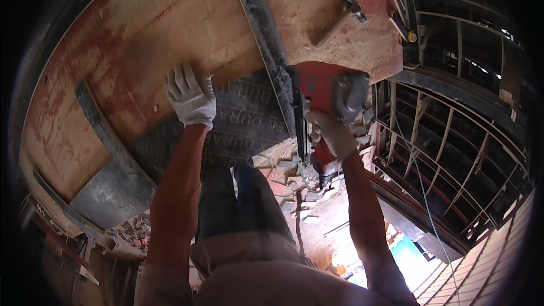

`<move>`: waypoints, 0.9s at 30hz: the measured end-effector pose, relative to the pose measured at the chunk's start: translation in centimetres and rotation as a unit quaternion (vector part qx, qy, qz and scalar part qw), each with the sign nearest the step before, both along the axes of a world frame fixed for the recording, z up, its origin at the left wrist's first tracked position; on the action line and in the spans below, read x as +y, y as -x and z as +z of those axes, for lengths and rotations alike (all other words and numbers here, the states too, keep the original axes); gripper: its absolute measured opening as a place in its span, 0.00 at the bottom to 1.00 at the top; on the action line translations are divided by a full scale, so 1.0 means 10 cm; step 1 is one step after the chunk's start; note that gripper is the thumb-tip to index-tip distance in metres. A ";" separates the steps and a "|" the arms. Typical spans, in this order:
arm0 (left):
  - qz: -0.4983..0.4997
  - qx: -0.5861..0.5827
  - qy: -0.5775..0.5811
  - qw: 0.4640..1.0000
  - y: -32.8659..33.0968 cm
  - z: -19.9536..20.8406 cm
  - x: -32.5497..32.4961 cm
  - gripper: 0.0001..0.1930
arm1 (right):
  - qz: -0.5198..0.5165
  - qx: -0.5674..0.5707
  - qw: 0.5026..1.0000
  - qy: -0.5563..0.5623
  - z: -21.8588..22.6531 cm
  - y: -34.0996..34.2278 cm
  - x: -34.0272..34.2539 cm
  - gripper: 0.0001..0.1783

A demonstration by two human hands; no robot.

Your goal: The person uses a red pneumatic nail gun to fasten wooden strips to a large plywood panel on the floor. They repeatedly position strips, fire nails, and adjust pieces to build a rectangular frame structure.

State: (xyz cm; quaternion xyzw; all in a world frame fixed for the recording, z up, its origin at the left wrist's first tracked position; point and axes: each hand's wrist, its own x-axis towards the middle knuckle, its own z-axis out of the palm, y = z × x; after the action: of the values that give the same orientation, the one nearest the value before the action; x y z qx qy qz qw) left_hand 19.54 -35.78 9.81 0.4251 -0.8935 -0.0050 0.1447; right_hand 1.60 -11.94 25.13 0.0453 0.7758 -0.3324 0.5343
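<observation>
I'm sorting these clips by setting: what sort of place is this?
Probably a carpentry workshop or building site: the right hand grips what looks like a red nail gun, a hammer lies on the large wooden panel, and scraps litter the ground.

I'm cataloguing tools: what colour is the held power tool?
The power tool is red with grey parts; head view shows it.

Left glove, right glove: knit-look cloth, matt. Red power tool: smooth hard casing, dull sheen. Dark panel: smooth, printed face. Worktop: wood, stained, worn. Dark strip: scuffed, matt.
</observation>
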 end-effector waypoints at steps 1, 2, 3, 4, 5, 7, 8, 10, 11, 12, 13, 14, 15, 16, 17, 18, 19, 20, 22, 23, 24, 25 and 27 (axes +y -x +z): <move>0.005 0.006 -0.006 1.000 -0.02 0.01 0.00 0.30 | -0.020 0.002 1.000 -0.022 0.22 -0.05 -0.08 0.14; 0.008 0.009 -0.004 1.000 0.01 0.00 -0.02 0.30 | -0.045 -0.014 0.999 -0.011 0.25 -0.08 0.02 0.14; 0.007 0.009 -0.008 1.000 0.02 0.00 0.01 0.30 | -0.075 -0.033 0.997 -0.007 0.28 -0.12 0.25 0.14; 0.009 0.008 -0.009 1.000 0.01 0.01 0.03 0.30 | -0.101 -0.053 0.993 0.000 0.34 -0.19 0.41 0.15; 0.012 0.003 -0.030 0.999 -0.01 -0.01 0.02 0.33 | -0.058 -0.028 0.998 -0.017 0.47 -0.29 0.47 0.15; 0.012 0.019 -0.058 0.998 -0.06 -0.08 0.05 0.34 | -0.008 -0.001 0.997 -0.070 0.76 -0.55 0.62 0.15; 0.020 0.024 -0.063 0.998 -0.12 -0.10 0.03 0.34 | 0.004 -0.005 0.995 -0.098 0.85 -0.65 0.78 0.15; 0.008 0.037 -0.151 0.988 -0.25 -0.03 0.02 0.35 | 0.033 -0.016 0.992 -0.119 0.95 -0.85 1.03 0.12; 0.002 0.108 -0.180 0.978 -0.37 0.01 0.04 0.37 | 0.038 -0.018 0.991 -0.128 0.98 -0.95 1.16 0.11; -0.003 0.180 -0.201 0.963 -0.57 0.11 0.04 0.38 | 0.045 -0.015 0.990 -0.131 0.94 -1.04 1.30 0.10; 0.042 0.178 -0.167 0.969 -0.76 0.30 0.05 0.41 | 0.042 -0.005 0.991 -0.128 0.89 -1.13 1.49 0.09; 0.090 0.176 -0.133 0.971 -1.02 0.49 0.09 0.45 | 0.044 0.009 0.993 -0.113 0.76 -1.23 1.64 0.09; 0.207 0.143 -0.122 0.960 -1.36 0.78 0.18 0.47 | 0.077 0.044 0.993 -0.080 0.40 -1.26 1.97 0.09; 0.319 0.122 -0.109 0.934 -1.66 1.04 0.26 0.50 | 0.111 0.086 0.989 -0.049 0.07 -1.29 2.29 0.10; 0.397 0.089 -0.106 0.907 -2.04 1.11 0.38 0.49 | 0.148 0.095 0.984 -0.015 0.07 -1.29 2.13 0.14; 0.474 0.061 -0.112 0.871 -2.45 1.08 0.56 0.49 | 0.187 0.105 0.977 0.019 0.06 -1.28 1.96 0.17; 0.480 0.028 -0.159 0.862 -2.85 0.96 0.82 0.47 | 0.196 0.066 0.978 -0.010 0.01 -1.29 1.90 0.17; 0.464 -0.012 -0.204 0.862 -3.07 0.87 0.95 0.45 | 0.182 0.021 0.982 -0.039 -0.11 -1.34 1.94 0.16; 0.484 0.083 -0.287 0.822 -3.37 0.88 1.11 0.42 | 0.236 0.073 0.965 -0.091 0.30 -1.60 1.32 0.17; 0.479 0.099 -0.330 0.807 -3.49 0.96 1.17 0.43 | 0.267 0.110 0.957 -0.006 0.19 -1.60 1.35 0.17; 0.471 0.111 -0.371 0.793 -3.61 1.05 1.21 0.43 | 0.295 0.140 0.942 0.082 0.12 -1.65 1.26 0.17; 0.457 0.142 -0.408 0.778 -3.75 1.25 1.25 0.44 | 0.313 0.126 0.939 0.069 0.28 -1.76 1.06 0.17; 0.418 0.238 -0.387 0.787 -4.12 1.28 1.30 0.42 | 0.272 0.075 0.959 -0.006 0.39 -2.00 0.71 0.17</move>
State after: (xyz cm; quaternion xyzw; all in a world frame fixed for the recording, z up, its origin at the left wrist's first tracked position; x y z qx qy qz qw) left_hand 60.77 -22.79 22.58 0.7631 -0.4888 -0.3898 0.1640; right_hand 21.59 -4.83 29.03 -0.1890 0.7988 -0.1724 0.5445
